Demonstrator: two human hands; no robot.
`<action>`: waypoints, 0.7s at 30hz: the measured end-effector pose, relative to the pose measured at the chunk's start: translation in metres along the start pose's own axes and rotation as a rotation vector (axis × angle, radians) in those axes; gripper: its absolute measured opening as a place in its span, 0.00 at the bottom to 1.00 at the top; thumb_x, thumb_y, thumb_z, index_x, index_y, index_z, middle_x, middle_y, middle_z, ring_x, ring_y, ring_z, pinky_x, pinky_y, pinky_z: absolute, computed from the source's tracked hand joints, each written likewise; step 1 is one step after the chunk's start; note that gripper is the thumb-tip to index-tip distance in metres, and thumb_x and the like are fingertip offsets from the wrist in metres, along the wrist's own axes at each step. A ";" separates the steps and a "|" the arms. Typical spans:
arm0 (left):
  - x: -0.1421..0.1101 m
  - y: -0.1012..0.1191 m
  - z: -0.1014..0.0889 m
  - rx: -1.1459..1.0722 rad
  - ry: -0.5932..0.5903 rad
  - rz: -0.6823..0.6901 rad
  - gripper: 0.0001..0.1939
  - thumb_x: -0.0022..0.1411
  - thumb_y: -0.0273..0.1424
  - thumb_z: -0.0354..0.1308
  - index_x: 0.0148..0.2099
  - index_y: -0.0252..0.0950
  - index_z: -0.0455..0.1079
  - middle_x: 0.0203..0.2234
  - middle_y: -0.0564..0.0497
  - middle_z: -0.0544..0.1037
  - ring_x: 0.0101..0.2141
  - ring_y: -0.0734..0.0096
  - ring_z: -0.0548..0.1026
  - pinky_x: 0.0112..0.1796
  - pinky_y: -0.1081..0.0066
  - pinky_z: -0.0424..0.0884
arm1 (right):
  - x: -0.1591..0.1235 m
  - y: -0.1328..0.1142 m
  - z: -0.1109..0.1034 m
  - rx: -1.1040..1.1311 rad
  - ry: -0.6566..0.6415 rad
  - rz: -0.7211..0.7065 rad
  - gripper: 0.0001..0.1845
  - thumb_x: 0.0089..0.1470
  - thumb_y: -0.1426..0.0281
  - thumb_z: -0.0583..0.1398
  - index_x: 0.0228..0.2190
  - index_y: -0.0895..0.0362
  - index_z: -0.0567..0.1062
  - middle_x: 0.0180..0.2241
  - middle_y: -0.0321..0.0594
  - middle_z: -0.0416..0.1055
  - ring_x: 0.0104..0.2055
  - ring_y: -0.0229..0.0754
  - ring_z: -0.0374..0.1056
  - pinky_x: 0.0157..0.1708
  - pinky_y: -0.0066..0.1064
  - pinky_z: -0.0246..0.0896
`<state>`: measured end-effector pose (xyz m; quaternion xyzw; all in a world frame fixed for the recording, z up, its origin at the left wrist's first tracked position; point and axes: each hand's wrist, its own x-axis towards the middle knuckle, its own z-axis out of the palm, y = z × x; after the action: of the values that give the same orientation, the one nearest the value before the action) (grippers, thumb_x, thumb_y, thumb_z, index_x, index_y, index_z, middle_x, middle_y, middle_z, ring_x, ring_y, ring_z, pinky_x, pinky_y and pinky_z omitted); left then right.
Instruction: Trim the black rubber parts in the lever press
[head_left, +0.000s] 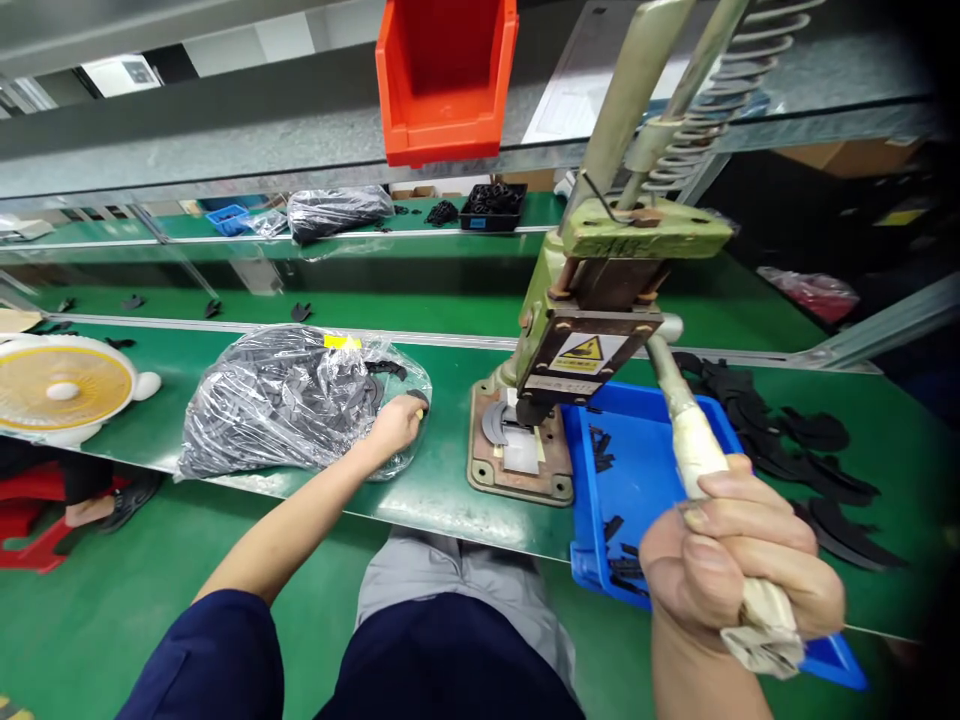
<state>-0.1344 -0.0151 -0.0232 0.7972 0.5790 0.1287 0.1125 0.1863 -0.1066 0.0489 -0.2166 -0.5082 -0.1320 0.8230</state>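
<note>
My right hand (739,555) is wrapped round the tape-covered lever handle (697,440) of a green hand press (600,290). A grey curved part (511,428) lies on the press's base plate (517,482), under the ram. At the open end of a clear plastic bag (300,400) full of dark curved parts, my left hand (397,425) is closed, and a small black part (418,398) shows at its fingertips. How much of that part sits inside the fingers is hidden.
A blue tray (585,500) with small black pieces stands right of the press. More black curved parts (787,430) lie beyond it. An orange bin (448,90) hangs overhead. A white and yellow fan (64,385) stands left, with a person's foot (82,510) below.
</note>
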 end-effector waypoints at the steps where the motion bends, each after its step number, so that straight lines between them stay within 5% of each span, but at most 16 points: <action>1: 0.001 0.000 -0.003 0.000 0.045 -0.041 0.17 0.64 0.22 0.49 0.50 0.33 0.75 0.47 0.43 0.79 0.49 0.63 0.74 0.54 0.68 0.67 | 0.000 0.001 0.001 -0.003 0.004 0.001 0.22 0.42 0.69 0.63 0.14 0.53 0.53 0.17 0.29 0.62 0.23 0.38 0.65 0.37 0.43 0.70; 5: 0.017 0.007 -0.013 0.116 0.119 -0.240 0.16 0.67 0.29 0.51 0.52 0.31 0.74 0.46 0.40 0.77 0.49 0.60 0.75 0.53 0.66 0.68 | -0.001 0.001 0.003 -0.014 0.021 0.009 0.22 0.41 0.68 0.63 0.13 0.53 0.53 0.16 0.29 0.61 0.22 0.39 0.63 0.35 0.45 0.71; 9: 0.032 0.025 -0.014 0.263 -0.113 -0.312 0.22 0.62 0.41 0.60 0.51 0.29 0.74 0.47 0.35 0.75 0.48 0.52 0.77 0.48 0.63 0.72 | -0.001 -0.005 -0.003 -0.022 -0.030 0.048 0.20 0.41 0.68 0.64 0.14 0.54 0.56 0.18 0.29 0.65 0.25 0.38 0.67 0.39 0.47 0.72; 13: 0.039 0.039 -0.014 0.331 -0.241 -0.295 0.17 0.64 0.31 0.57 0.51 0.26 0.73 0.45 0.31 0.76 0.45 0.50 0.79 0.45 0.63 0.74 | -0.001 -0.010 -0.012 -0.037 -0.136 0.115 0.15 0.41 0.71 0.64 0.16 0.54 0.61 0.21 0.30 0.69 0.30 0.41 0.70 0.43 0.51 0.71; 21: 0.041 0.062 -0.010 0.400 -0.285 -0.194 0.18 0.62 0.16 0.46 0.49 0.18 0.73 0.42 0.25 0.77 0.48 0.47 0.78 0.47 0.59 0.73 | 0.000 -0.010 -0.016 -0.017 -0.162 0.107 0.11 0.42 0.73 0.64 0.18 0.54 0.65 0.23 0.29 0.70 0.31 0.41 0.71 0.44 0.51 0.73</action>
<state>-0.0698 0.0057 0.0094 0.7544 0.6450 -0.1131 0.0451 0.1943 -0.1230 0.0448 -0.2605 -0.5596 -0.0740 0.7833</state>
